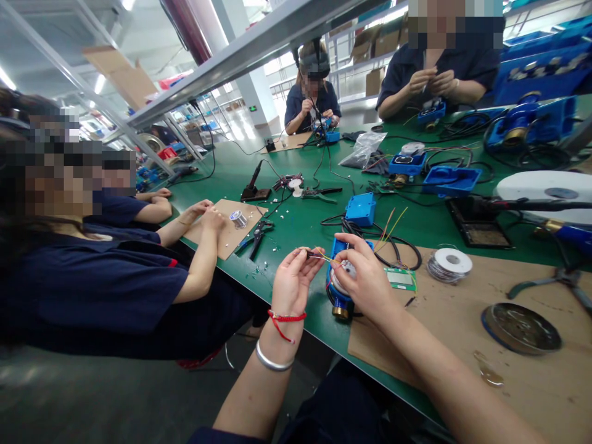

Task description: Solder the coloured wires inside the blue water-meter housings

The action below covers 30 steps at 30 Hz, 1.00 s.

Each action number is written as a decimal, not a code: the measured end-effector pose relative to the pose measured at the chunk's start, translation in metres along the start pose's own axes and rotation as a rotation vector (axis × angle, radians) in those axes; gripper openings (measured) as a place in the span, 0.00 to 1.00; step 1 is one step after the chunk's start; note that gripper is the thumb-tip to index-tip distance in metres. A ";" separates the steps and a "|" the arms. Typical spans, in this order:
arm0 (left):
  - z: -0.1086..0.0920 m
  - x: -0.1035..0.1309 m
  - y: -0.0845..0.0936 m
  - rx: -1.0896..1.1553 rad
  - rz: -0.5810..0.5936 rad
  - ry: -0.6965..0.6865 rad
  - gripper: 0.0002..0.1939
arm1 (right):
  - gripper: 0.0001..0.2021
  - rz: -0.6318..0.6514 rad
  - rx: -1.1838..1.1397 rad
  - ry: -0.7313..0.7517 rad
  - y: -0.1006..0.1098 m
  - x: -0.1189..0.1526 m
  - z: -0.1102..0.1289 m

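Note:
My left hand (296,274), with a red cord bracelet and a silver bangle at the wrist, pinches the dark end of a cable. Thin coloured wires (324,256), yellow and pale, run from it to my right hand (365,280), whose thumb and fingers close on them. Just under my right hand is a blue water meter (341,303) with a brass end, partly hidden by the fingers. A green circuit board (401,279) with a display lies right of my right hand, with wires attached. Behind the meter, a blue box (361,209) sits by coiled black cable.
On the brown board (444,333) at right are a solder spool (449,265), a round dish (522,328) and pliers (559,285). A soldering iron stand (478,225) stands behind. Co-workers sit at left and across; cutters (256,239) lie near the left one's board.

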State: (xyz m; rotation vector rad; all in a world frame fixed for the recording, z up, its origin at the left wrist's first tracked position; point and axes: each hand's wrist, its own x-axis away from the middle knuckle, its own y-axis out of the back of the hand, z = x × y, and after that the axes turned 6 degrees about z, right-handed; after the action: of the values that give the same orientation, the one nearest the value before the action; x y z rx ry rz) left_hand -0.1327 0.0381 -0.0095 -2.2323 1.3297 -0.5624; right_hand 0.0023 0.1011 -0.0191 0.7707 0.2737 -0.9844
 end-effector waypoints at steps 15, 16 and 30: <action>0.001 -0.002 0.004 -0.002 -0.010 0.010 0.07 | 0.03 0.019 0.002 -0.012 -0.001 0.001 -0.002; 0.001 -0.002 0.004 -0.002 -0.009 0.011 0.07 | 0.03 0.024 0.003 -0.014 -0.001 0.001 -0.002; 0.000 0.000 0.003 0.016 -0.005 0.028 0.06 | 0.03 0.013 -0.001 -0.022 -0.001 0.001 -0.001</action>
State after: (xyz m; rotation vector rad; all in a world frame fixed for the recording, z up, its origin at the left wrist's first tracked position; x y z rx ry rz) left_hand -0.1346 0.0370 -0.0113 -2.2228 1.3292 -0.6056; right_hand 0.0021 0.1012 -0.0206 0.7595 0.2501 -0.9796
